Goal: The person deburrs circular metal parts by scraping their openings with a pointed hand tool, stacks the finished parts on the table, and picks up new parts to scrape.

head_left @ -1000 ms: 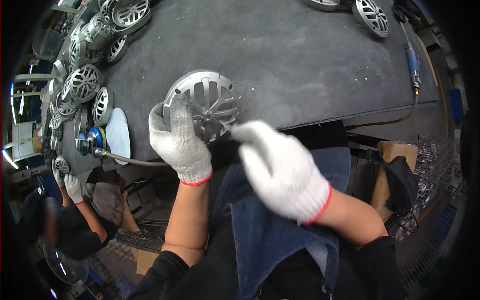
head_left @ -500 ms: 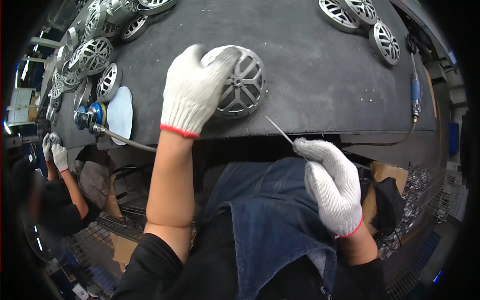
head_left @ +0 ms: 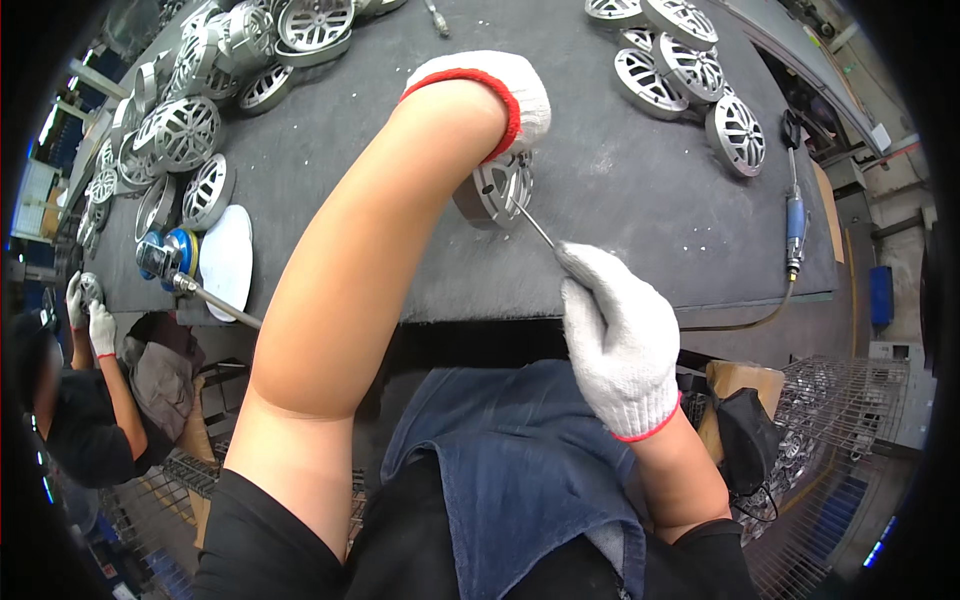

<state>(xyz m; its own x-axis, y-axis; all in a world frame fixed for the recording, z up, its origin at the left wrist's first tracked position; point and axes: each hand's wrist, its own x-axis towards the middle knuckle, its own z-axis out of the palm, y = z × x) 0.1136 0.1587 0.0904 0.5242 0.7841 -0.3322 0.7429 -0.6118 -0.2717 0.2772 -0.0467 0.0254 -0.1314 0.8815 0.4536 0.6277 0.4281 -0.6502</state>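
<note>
A dark grey counter [head_left: 620,230], its surface dotted with pale specks, spans the workroom, its edges bowed by the wide lens. Beyond its right side, a yellow line [head_left: 856,262] runs along the grey floor [head_left: 822,335] near a pale wall [head_left: 915,235]. Wire baskets [head_left: 858,388] stand at lower right, more wire racking [head_left: 165,500] at lower left. Bright strips of light [head_left: 50,140] glow at the dim left rim.

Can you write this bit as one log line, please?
left hand: at tilted disc, grip hidden | right hand: holds rod, tip at disc | blue tool: on table
</note>
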